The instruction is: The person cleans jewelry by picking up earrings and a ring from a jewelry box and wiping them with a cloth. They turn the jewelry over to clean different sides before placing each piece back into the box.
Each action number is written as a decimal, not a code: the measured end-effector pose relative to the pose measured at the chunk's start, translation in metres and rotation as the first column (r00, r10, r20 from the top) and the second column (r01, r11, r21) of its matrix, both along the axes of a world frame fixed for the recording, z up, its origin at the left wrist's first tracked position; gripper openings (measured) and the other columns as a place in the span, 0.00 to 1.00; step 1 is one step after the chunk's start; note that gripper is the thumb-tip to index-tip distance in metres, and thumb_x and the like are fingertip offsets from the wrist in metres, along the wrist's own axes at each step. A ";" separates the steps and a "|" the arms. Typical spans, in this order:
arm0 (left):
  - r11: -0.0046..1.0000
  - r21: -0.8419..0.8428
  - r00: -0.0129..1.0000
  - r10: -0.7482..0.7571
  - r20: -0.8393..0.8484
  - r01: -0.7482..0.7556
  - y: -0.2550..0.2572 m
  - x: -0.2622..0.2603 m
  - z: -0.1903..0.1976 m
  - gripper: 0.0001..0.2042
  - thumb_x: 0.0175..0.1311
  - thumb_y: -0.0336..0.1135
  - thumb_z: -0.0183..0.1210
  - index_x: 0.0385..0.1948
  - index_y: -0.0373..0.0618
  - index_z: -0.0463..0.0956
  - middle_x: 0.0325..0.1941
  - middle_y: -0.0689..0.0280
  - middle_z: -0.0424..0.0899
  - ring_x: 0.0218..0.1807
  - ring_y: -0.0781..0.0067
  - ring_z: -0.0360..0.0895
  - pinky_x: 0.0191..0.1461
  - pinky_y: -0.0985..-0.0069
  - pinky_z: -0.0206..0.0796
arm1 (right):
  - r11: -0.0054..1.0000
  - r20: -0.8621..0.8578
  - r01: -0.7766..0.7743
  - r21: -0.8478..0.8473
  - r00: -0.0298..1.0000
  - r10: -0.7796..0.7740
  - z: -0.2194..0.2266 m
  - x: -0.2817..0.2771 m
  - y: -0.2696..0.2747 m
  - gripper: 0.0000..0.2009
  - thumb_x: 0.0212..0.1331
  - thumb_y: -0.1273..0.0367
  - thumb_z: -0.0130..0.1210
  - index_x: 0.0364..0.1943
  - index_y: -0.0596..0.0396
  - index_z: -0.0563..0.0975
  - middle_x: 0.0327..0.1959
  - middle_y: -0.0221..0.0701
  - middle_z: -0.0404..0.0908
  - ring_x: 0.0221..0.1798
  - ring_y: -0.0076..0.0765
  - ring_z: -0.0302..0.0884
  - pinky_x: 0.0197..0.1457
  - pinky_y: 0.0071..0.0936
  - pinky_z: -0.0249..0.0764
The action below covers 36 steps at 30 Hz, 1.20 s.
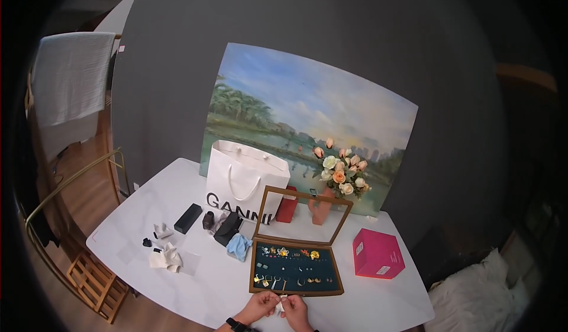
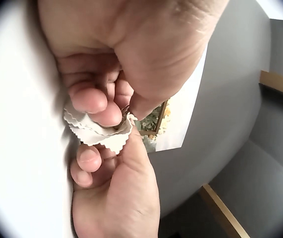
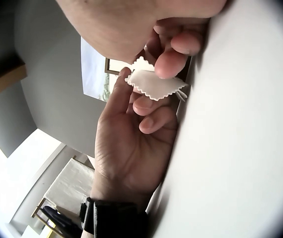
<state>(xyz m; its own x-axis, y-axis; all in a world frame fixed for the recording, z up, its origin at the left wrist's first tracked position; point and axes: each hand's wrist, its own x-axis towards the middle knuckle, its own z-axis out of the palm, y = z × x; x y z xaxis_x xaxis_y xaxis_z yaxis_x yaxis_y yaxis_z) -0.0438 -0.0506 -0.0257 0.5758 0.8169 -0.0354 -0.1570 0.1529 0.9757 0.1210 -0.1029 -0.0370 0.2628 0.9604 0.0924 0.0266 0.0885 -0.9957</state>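
Note:
At the table's front edge both hands meet over a small cream cloth with zigzag edges [image 2: 96, 134]. My left hand [image 1: 260, 306], with a black band at the wrist, pinches it from one side. From the other side my right hand [image 1: 296, 312] grips it between thumb and fingers. In the right wrist view the scalloped cloth [image 3: 154, 85] is folded between the fingertips; anything inside the fold is hidden. Just beyond the hands stands a wooden jewelry box [image 1: 253, 273], its glass lid raised, with rows of earrings and other small pieces on dark green lining.
Left of the box lie a light blue cloth [image 1: 239, 246], a black pouch [image 1: 227, 230], a black case [image 1: 188, 218] and a cream cloth [image 1: 165, 258]. Behind stand a white paper bag [image 1: 248, 169] and a flower vase [image 1: 322, 209]. A pink box [image 1: 378, 254] sits at right.

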 end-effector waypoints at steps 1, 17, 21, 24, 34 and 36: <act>1.000 0.006 1.000 -0.010 0.008 0.010 0.000 0.000 0.002 0.12 0.78 0.42 0.59 0.41 0.42 0.80 0.24 0.74 0.78 0.23 0.88 0.70 0.28 0.86 0.64 | 1.000 -0.007 -0.012 -0.011 1.000 0.012 -0.002 0.002 0.000 0.10 0.73 0.68 0.59 0.38 0.61 0.75 0.27 0.29 0.81 0.22 0.20 0.76 0.25 0.20 0.71; 0.993 -0.033 0.993 -0.118 -0.016 0.117 0.000 -0.002 0.006 0.12 0.79 0.40 0.57 0.37 0.42 0.77 0.25 0.73 0.79 0.21 0.88 0.66 0.23 0.86 0.56 | 0.992 -0.061 -0.108 -0.058 0.993 0.104 0.007 0.011 -0.003 0.08 0.75 0.70 0.57 0.38 0.60 0.76 0.24 0.25 0.78 0.20 0.15 0.70 0.22 0.18 0.66; 0.991 -0.047 0.991 -0.128 0.038 0.129 0.002 -0.003 0.004 0.10 0.79 0.39 0.56 0.38 0.42 0.78 0.26 0.73 0.79 0.21 0.88 0.66 0.23 0.86 0.56 | 0.981 -0.069 -0.169 -0.097 0.984 0.163 0.008 0.015 -0.001 0.08 0.75 0.69 0.57 0.38 0.59 0.76 0.25 0.24 0.78 0.21 0.15 0.68 0.22 0.19 0.64; 0.992 -0.046 0.992 -0.112 0.066 0.115 0.002 -0.005 0.006 0.09 0.80 0.38 0.55 0.40 0.43 0.78 0.26 0.73 0.79 0.21 0.87 0.67 0.23 0.86 0.57 | 0.949 -0.142 -0.265 -0.171 0.960 0.242 0.030 0.021 -0.005 0.07 0.76 0.68 0.56 0.41 0.58 0.77 0.27 0.23 0.77 0.25 0.15 0.70 0.27 0.18 0.65; 0.989 -0.069 0.991 -0.131 0.022 0.132 0.004 -0.003 0.005 0.13 0.81 0.43 0.54 0.39 0.43 0.76 0.26 0.72 0.79 0.21 0.86 0.67 0.24 0.85 0.57 | 0.907 -0.156 -0.389 -0.159 0.918 0.366 0.022 0.032 -0.001 0.07 0.76 0.68 0.55 0.43 0.59 0.77 0.29 0.23 0.76 0.28 0.16 0.70 0.32 0.18 0.67; 0.986 -0.072 0.989 -0.149 0.026 0.150 0.004 -0.002 0.009 0.13 0.81 0.43 0.54 0.38 0.43 0.76 0.25 0.72 0.78 0.21 0.86 0.66 0.24 0.85 0.57 | 0.921 -0.155 -0.359 -0.149 0.929 0.337 0.019 0.032 -0.001 0.07 0.75 0.68 0.55 0.43 0.59 0.76 0.29 0.23 0.76 0.27 0.15 0.70 0.30 0.18 0.66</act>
